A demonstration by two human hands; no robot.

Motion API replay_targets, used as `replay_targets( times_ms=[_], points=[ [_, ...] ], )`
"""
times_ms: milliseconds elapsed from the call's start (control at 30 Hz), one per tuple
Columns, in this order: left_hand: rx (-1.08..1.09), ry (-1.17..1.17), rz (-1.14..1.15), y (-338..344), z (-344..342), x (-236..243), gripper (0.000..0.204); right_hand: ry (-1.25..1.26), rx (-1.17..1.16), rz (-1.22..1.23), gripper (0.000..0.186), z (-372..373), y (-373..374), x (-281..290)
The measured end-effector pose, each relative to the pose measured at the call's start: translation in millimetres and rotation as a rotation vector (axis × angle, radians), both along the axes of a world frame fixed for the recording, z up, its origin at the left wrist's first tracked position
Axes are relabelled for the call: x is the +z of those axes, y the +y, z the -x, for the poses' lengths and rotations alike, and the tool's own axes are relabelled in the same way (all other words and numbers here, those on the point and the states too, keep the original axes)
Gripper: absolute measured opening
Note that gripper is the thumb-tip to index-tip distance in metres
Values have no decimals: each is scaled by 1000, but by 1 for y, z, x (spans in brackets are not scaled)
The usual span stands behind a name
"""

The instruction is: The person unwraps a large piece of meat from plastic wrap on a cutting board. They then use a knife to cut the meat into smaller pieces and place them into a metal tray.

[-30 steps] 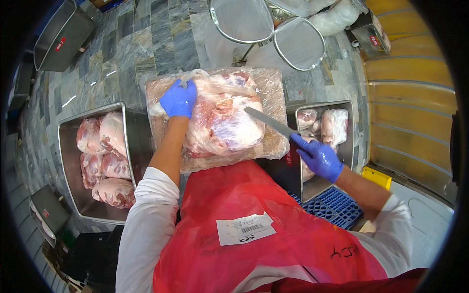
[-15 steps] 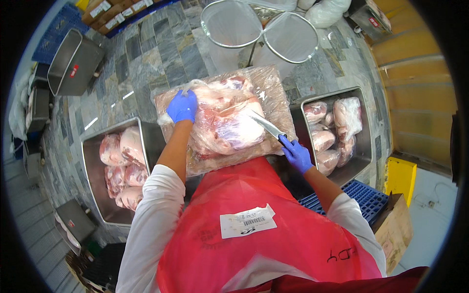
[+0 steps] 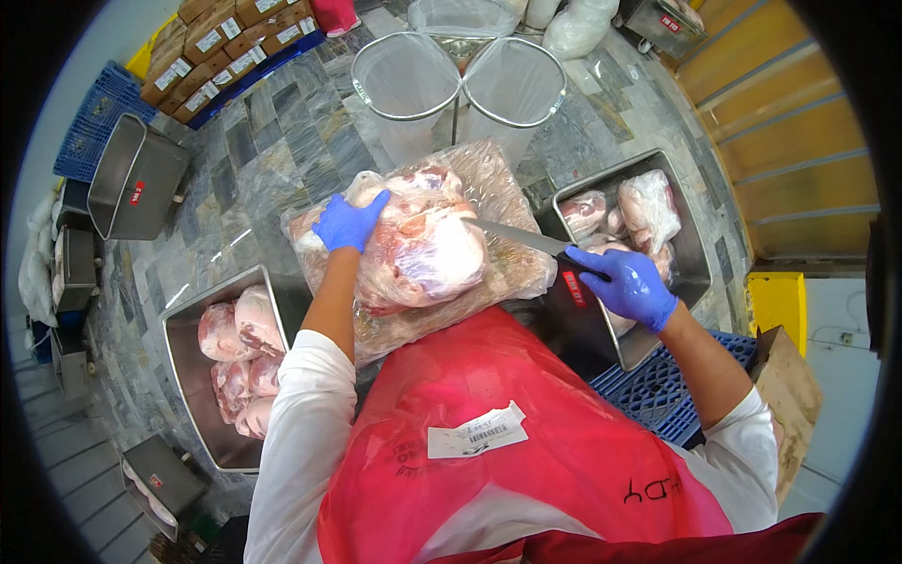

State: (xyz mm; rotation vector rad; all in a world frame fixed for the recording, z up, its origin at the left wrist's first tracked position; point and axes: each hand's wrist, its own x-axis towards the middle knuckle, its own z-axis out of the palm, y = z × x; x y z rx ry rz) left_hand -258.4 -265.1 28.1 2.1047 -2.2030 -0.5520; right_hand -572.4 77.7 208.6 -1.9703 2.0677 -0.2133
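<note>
My left hand (image 3: 350,223), in a blue glove, lies on the left side of a large piece of meat (image 3: 423,246), thumb and fingers apart. Clear plastic wrap clings to the meat, which rests on a flat block covered in clear film (image 3: 507,202) in front of me. In my right hand (image 3: 631,284), also gloved in blue, I grip a knife (image 3: 521,235) by its black handle. Its blade points left, and the tip is at the meat's right edge. Whether the tip touches the meat I cannot tell.
Metal bins of wrapped meat stand at left (image 3: 174,376) and right (image 3: 700,254). Beyond the block are round hoops with clear bags (image 3: 404,117). A blue plastic pallet (image 3: 648,395) lies at lower right. Stacked cardboard boxes (image 3: 211,42) and an upright metal bin (image 3: 132,202) are at far left.
The knife has moved from over the meat to its right edge, with my right hand drawn right. My left hand's fingers have spread on the meat. The whole view has shifted slightly.
</note>
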Motion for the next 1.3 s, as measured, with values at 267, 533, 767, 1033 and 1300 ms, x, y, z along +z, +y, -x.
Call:
replay_targets(
  times_ms=[267,533,767,1033,1300],
  points=[
    [27,64,68,4,-2,1,106,81,154,-405,42,15,-108,73],
    [61,83,157,7,-2,-17,106,-82,248,-649,43,35,-205,90],
    [113,69,154,12,-6,-20,100,-97,241,-649,40,34,-198,60],
    [212,138,143,6,-6,-18,87,-251,-7,-258,57,30,-12,-86],
    [263,101,137,5,-5,-26,95,-311,-62,-24,56,12,33,-243]
  ],
)
